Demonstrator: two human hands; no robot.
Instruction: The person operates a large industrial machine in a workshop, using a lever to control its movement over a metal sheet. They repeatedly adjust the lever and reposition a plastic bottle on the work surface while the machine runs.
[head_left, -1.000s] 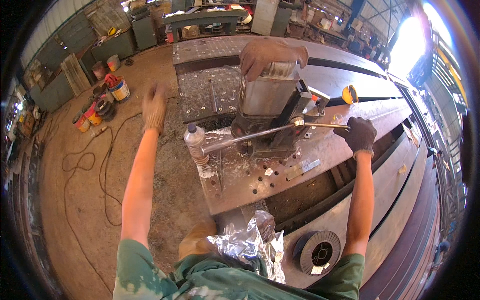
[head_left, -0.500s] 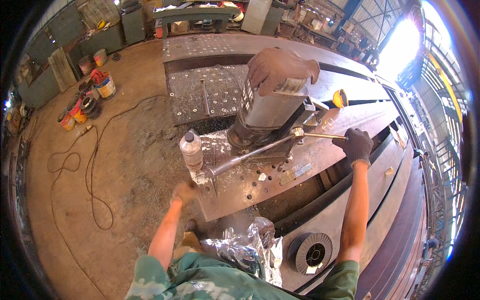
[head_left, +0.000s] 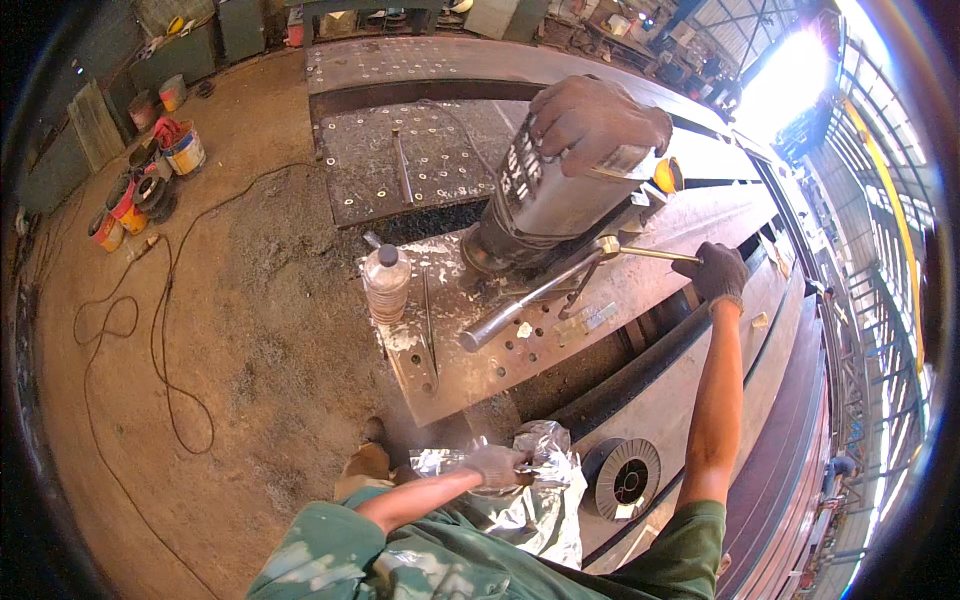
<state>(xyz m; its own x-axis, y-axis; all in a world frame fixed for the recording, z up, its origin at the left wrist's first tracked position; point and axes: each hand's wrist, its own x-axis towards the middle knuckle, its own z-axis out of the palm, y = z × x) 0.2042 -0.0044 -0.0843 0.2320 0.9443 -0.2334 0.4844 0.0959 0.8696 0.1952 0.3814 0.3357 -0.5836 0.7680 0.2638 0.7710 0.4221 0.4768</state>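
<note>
Down near the body, I have the left hand (head_left: 495, 466) half curled at some crumpled silver foil (head_left: 555, 505); whether its fingers grip it, I cannot tell from my end. Ahead and to its right, the gloved right hand (head_left: 718, 272) is closed around the end of a brass-coloured rod (head_left: 650, 253). Leftward from that grip the rod meets a hub (head_left: 608, 245), and a thick silver bar (head_left: 520, 310) slants back toward the left hand, well apart from it. Beyond, left of the right hand, I see a dark cylindrical machine (head_left: 545, 195) topped by a brown glove (head_left: 600, 120). A capped bottle (head_left: 387, 285) stands ahead-left of the left hand; a spool (head_left: 612, 470) lies to its right.
</note>
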